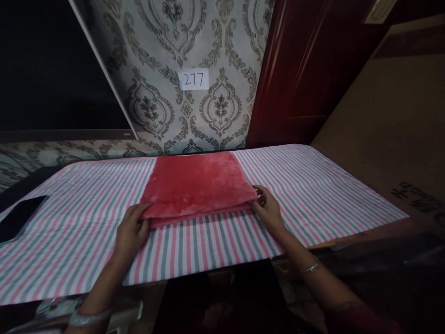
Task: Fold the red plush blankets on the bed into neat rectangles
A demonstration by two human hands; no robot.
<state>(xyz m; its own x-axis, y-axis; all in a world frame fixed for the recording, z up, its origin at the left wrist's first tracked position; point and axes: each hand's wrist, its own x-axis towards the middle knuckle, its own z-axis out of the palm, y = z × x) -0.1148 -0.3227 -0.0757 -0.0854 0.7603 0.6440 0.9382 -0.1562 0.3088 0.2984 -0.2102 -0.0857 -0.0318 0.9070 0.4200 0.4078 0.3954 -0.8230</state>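
Note:
A folded red plush cloth (pixel 198 181) lies flat on a striped tablecloth (pixel 295 185), its layers showing along the near edge. My left hand (pixel 131 231) pinches the cloth's near left corner, with the fingers on top and the thumb at the edge. At the near right corner, my right hand (pixel 267 208) grips the layers between thumb and fingers. Part of the right fingertips is hidden by the cloth's edge.
A dark phone (pixel 21 218) rests at the table's left. Behind stand a large black screen (pixel 59 69) and a patterned wall with a paper marked 277 (pixel 193 79). A big cardboard box (pixel 389 111) stands at the right, beside a dark red wooden panel (pixel 292 69).

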